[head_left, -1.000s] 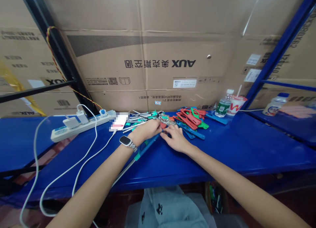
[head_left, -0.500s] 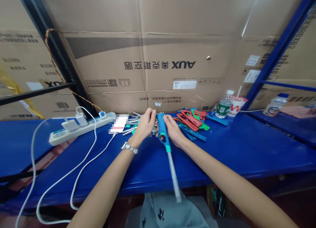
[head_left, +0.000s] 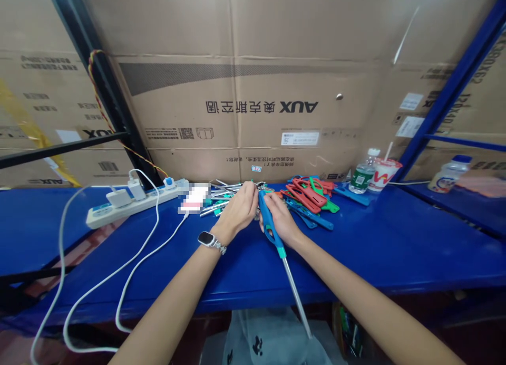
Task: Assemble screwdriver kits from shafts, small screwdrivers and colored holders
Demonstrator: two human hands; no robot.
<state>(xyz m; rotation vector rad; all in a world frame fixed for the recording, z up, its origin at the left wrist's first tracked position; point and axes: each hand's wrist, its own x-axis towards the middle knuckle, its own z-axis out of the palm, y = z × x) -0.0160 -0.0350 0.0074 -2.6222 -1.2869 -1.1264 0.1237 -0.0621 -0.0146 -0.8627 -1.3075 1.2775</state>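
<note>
A blue lighter with a long metal tube (head_left: 295,291) is in my right hand (head_left: 281,217), its tube pointing down toward me past the table edge. My left hand (head_left: 240,209) is closed by the lighter's top end; what its fingers pinch is too small to make out. Left of my hands lie several metal tubes with green parts (head_left: 213,207). On the right is a pile of red (head_left: 310,196), blue and green lighter bodies.
A white power strip (head_left: 130,207) with plugs and cables lies at the left, beside a blurred white device (head_left: 194,199). At the right stand a water bottle (head_left: 361,176), a straw cup (head_left: 383,176) and a blue-capped bottle (head_left: 449,174). Cardboard (head_left: 245,80) rises behind the blue table (head_left: 356,254).
The lighter's tube has swung to the right. My left hand has turned and come in against the lighter's top end. The whole view has shifted slightly.
</note>
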